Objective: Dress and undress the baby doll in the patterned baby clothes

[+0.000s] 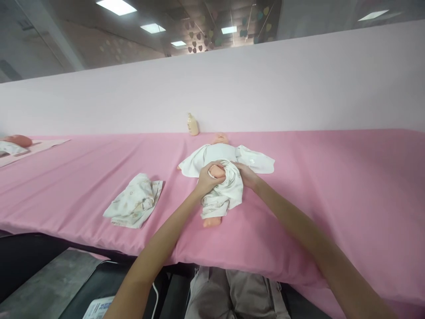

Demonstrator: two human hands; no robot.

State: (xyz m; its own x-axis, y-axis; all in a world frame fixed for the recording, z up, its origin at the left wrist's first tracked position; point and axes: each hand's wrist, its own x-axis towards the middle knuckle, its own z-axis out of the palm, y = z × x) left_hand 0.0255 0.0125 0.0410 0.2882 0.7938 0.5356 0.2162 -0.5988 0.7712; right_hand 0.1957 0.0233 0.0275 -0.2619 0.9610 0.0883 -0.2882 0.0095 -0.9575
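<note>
Lap (212,292): in grey-brown trousers, close against the near edge of the work surface.
Pink sheet (308,190): spread wide across the surface, draped down at the front, lightly wrinkled.
Doll's near foot (211,221): bare, poking out of the lower end of the patterned pants.
Folded cloth (136,201): pale with small prints, loosely heaped to the left, apart from both hands.
Patterned pants (229,195): white, bunched into a thick ring at the doll's raised foot (217,171).
Left hand (207,179): curled around the raised foot and the cloth edge beside it.
Right hand (247,175): grasping the rolled cloth from the right, partly hidden by its folds.
Doll (220,139): on its back in the middle of the sheet, head farthest away.
White shirt (221,153): on the doll, sleeves spread out to both sides.
Bottle (192,125): cream-coloured, upright, near the doll's head.
White partition (212,93): behind everything on the sheet.
Glass (212,26): above the partition, showing bright ceiling lights and heart shapes.
</note>
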